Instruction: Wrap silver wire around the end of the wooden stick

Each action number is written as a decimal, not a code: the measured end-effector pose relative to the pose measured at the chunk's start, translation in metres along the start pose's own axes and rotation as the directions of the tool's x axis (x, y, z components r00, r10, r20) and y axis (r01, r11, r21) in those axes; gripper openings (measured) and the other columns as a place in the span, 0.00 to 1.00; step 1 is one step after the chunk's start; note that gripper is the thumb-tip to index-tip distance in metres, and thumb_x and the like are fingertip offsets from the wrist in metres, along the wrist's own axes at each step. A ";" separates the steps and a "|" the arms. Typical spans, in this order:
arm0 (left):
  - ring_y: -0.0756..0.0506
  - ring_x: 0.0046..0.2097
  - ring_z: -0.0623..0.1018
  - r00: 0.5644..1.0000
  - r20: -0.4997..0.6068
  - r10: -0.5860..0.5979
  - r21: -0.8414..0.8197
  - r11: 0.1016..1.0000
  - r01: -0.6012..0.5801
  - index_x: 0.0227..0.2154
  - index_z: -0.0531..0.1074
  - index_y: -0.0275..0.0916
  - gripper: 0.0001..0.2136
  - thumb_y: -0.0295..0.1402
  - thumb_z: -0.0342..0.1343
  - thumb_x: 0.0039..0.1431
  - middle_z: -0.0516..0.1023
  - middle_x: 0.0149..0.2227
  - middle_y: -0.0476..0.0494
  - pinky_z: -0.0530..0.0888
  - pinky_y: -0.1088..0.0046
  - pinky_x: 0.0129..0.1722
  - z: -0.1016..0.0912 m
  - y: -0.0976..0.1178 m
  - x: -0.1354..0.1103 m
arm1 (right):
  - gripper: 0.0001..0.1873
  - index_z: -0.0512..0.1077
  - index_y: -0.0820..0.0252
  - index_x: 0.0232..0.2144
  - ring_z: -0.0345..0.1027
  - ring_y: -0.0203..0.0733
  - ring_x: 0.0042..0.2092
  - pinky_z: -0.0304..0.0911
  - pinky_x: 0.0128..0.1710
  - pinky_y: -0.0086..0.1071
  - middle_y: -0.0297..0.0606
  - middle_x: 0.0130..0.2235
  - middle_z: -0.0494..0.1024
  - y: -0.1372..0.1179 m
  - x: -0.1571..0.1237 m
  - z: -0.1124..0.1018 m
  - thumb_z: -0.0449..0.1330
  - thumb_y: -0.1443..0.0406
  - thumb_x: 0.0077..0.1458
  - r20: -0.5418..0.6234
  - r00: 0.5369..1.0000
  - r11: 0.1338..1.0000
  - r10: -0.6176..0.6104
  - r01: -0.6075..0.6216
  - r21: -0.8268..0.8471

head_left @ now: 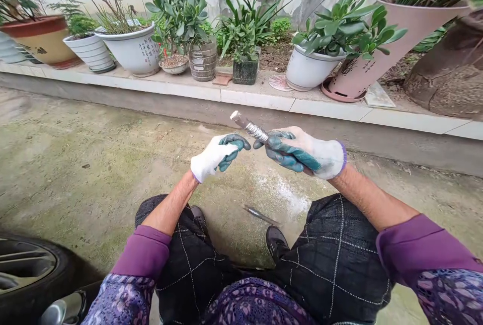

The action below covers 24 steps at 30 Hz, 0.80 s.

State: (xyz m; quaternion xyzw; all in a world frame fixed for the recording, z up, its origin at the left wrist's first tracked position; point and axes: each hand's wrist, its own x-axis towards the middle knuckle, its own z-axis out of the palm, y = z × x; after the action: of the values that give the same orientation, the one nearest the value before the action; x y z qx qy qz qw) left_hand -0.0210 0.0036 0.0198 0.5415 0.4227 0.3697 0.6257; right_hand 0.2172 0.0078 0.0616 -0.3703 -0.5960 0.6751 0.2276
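In front of my knees, my right hand (302,154), in a white work glove with a blue-green coated palm, is closed around a short wooden stick (240,119). The stick tilts up to the left, and its cut end is pale. Silvery wire (256,132) is wound in tight coils around its middle, just beyond my fingers. My left hand (221,154), gloved alike, is just left of the coils, apart from the stick. Its fingers are curled in; anything between them is too small or hidden to make out.
A dark rod-like tool (262,216) lies on the concrete between my shoes, near a patch of white powder (289,196). Ahead runs a tiled ledge (256,99) bearing several potted plants, including a white pot (313,68). A car wheel (33,269) stands at the lower left.
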 end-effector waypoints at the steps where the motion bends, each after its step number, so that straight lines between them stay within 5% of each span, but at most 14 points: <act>1: 0.56 0.15 0.56 1.000 0.001 -0.010 0.061 0.998 0.010 0.33 0.76 0.36 0.09 0.35 0.59 0.50 0.60 0.16 0.58 0.55 0.79 0.13 -0.002 0.001 -0.001 | 0.25 0.73 0.63 0.44 0.49 0.26 0.17 0.46 0.11 0.22 0.25 0.22 0.63 0.002 -0.003 -0.002 0.65 0.49 0.53 0.090 0.996 0.999 0.023 -0.020 -0.035; 4: 0.55 0.18 0.63 0.999 -0.012 -0.035 0.229 0.973 0.037 0.30 0.78 0.35 0.06 0.30 0.60 0.47 0.68 0.18 0.53 0.57 0.80 0.15 -0.010 -0.001 -0.002 | 0.24 0.75 0.63 0.43 0.52 0.28 0.17 0.49 0.12 0.24 0.27 0.22 0.65 0.019 -0.005 -0.005 0.62 0.49 0.55 0.319 0.933 0.959 0.166 -0.078 -0.271; 6: 0.54 0.19 0.66 0.994 -0.077 -0.075 0.258 0.962 0.093 0.27 0.78 0.34 0.04 0.26 0.60 0.46 0.70 0.18 0.52 0.58 0.81 0.17 -0.011 -0.008 -0.003 | 0.18 0.76 0.61 0.39 0.55 0.29 0.19 0.51 0.16 0.26 0.29 0.23 0.66 0.039 0.002 -0.007 0.60 0.52 0.57 0.348 0.897 0.863 0.272 -0.067 -0.501; 8: 0.55 0.18 0.64 0.978 -0.158 -0.136 0.256 0.951 0.173 0.24 0.77 0.35 0.02 0.25 0.59 0.47 0.67 0.16 0.54 0.56 0.80 0.17 -0.007 -0.018 -0.004 | 0.11 0.76 0.60 0.32 0.57 0.31 0.22 0.52 0.20 0.27 0.31 0.23 0.67 0.060 0.014 -0.010 0.59 0.58 0.58 0.235 0.917 0.662 0.321 -0.041 -0.748; 11: 0.55 0.16 0.60 0.970 -0.151 -0.192 0.289 0.930 0.229 0.22 0.75 0.36 0.01 0.26 0.60 0.46 0.64 0.15 0.55 0.53 0.79 0.15 0.008 -0.035 -0.005 | 0.08 0.76 0.59 0.30 0.61 0.37 0.25 0.51 0.24 0.32 0.37 0.26 0.73 0.082 0.032 -0.021 0.58 0.63 0.56 -0.051 0.976 0.283 0.211 -0.111 -0.953; 14: 0.56 0.15 0.57 0.974 -0.090 -0.206 0.278 0.934 0.223 0.27 0.76 0.37 0.03 0.30 0.58 0.48 0.62 0.16 0.56 0.52 0.80 0.13 0.022 -0.045 -0.002 | 0.13 0.76 0.58 0.40 0.66 0.43 0.28 0.51 0.27 0.34 0.44 0.32 0.77 0.081 0.046 -0.037 0.55 0.60 0.60 -0.203 0.978 0.140 0.043 -0.207 -0.968; 18: 0.55 0.15 0.55 0.986 -0.051 -0.159 0.169 0.972 0.166 0.33 0.74 0.39 0.08 0.35 0.54 0.52 0.58 0.17 0.59 0.53 0.80 0.12 0.026 -0.048 0.005 | 0.15 0.75 0.59 0.42 0.65 0.41 0.30 0.53 0.28 0.33 0.43 0.33 0.77 0.057 0.053 -0.046 0.52 0.58 0.63 -0.302 0.945 0.239 -0.123 -0.267 -0.934; 21: 0.55 0.15 0.55 0.991 -0.039 -0.128 0.154 0.979 0.132 0.35 0.74 0.38 0.10 0.37 0.54 0.54 0.58 0.17 0.59 0.54 0.80 0.12 0.021 -0.048 0.007 | 0.14 0.74 0.60 0.38 0.60 0.35 0.25 0.54 0.23 0.29 0.36 0.27 0.71 0.038 0.049 -0.037 0.53 0.58 0.62 -0.362 0.924 0.510 -0.121 -0.255 -0.821; 24: 0.56 0.15 0.55 0.990 -0.055 -0.128 0.200 0.970 0.137 0.36 0.74 0.38 0.10 0.36 0.54 0.54 0.58 0.19 0.58 0.54 0.80 0.12 0.016 -0.047 0.006 | 0.13 0.73 0.61 0.40 0.53 0.30 0.20 0.51 0.15 0.25 0.30 0.24 0.64 0.023 0.037 -0.021 0.56 0.58 0.60 -0.363 0.931 0.826 0.021 -0.221 -0.519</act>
State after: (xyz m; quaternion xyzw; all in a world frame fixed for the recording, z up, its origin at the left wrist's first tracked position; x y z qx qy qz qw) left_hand -0.0040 -0.0033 -0.0263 0.5650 0.5065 0.2934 0.5815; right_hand 0.2136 0.0448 0.0303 -0.5691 -0.6910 0.4132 0.1673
